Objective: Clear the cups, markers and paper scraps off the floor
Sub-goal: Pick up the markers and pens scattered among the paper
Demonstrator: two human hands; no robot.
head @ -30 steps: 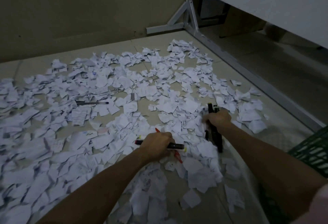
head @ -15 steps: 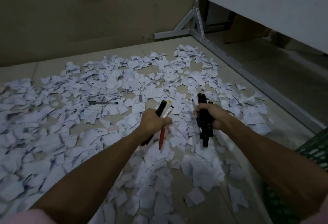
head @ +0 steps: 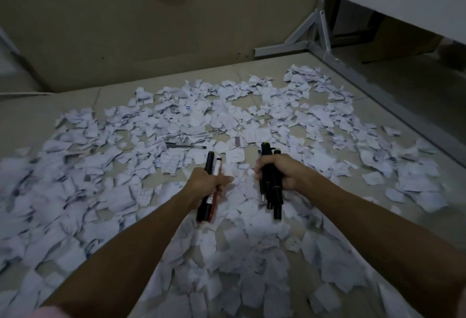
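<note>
Torn paper scraps (head: 95,191) cover the floor (head: 37,113) from its left edge across to the right, thickest toward the near edge under my forearms. A lone pen (head: 185,146) lies on the scraps left of centre, further out than my hands and apart from both. My left hand (head: 210,184) is curled tight around a few markers (head: 208,166), one black and one red among them, held roughly upright above the scraps with their ends sticking out above and below my fist. Just to the right, near but not touching, my right hand (head: 282,172) grips a thicker bundle of black markers (head: 271,191), also upright, tips hanging below my fingers. More scraps spread to the floor's right side, up to the grey metal frame rail (head: 378,90) running along the far right edge.
</note>
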